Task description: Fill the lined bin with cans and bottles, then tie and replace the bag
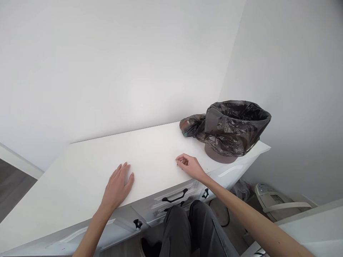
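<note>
My left hand (118,185) lies flat on the white cabinet top (150,146), fingers stretched out and thumb apart, holding nothing. Just above the same surface, or resting on it, my right hand (190,165) is closed in a pinch with thumb against fingertips. Whatever it may hold is too small to name. To its upper right stands a brown bin (218,156), lined with a dark plastic bag (230,134) folded over the rim. A bunched, knotted part of the bag (193,125) hangs out at the bin's left side.
Drawers with black handles (175,196) form the cabinet front, close to my knees (187,221). A pale appliance with a handle (278,201) sits on the floor at right, near a dark cable (227,217). White walls (128,64) meet behind the bin.
</note>
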`<state>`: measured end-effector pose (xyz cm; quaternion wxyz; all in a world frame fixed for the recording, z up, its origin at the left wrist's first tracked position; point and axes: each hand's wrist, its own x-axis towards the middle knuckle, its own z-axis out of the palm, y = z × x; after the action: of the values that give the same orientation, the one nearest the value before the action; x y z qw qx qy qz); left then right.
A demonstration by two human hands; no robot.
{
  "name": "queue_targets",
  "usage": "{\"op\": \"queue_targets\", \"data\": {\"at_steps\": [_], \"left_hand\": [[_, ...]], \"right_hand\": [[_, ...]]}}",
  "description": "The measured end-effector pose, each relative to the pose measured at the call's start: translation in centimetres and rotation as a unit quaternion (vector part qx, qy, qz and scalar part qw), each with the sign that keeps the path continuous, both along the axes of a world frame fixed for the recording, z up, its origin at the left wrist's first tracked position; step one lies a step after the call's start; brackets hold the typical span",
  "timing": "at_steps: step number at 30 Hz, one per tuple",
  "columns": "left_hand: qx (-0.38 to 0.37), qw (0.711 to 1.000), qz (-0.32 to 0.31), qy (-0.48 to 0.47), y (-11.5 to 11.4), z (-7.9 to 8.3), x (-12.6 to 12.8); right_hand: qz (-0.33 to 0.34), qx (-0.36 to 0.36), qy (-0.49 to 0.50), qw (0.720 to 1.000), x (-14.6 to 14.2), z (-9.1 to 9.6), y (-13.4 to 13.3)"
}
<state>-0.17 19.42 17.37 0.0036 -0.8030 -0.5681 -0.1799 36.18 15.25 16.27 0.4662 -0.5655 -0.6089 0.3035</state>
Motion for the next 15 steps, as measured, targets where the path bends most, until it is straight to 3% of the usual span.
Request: {"op": "queue_targets", "data": {"at_steps": [6, 15], "left_hand": [[0.012, 1.000, 0.001, -0.009, -0.6, 1.0, 0.4], [-0.013, 1.000, 0.015, -0.005, -1.2, 1.7, 0.9]], "right_hand": [[0.000, -0.008, 0.008, 1.000, -0.5, 1.4, -0.6], [-0.033, 0.021, 0.006, 0.999, -0.7, 0.9, -0.1]]}}
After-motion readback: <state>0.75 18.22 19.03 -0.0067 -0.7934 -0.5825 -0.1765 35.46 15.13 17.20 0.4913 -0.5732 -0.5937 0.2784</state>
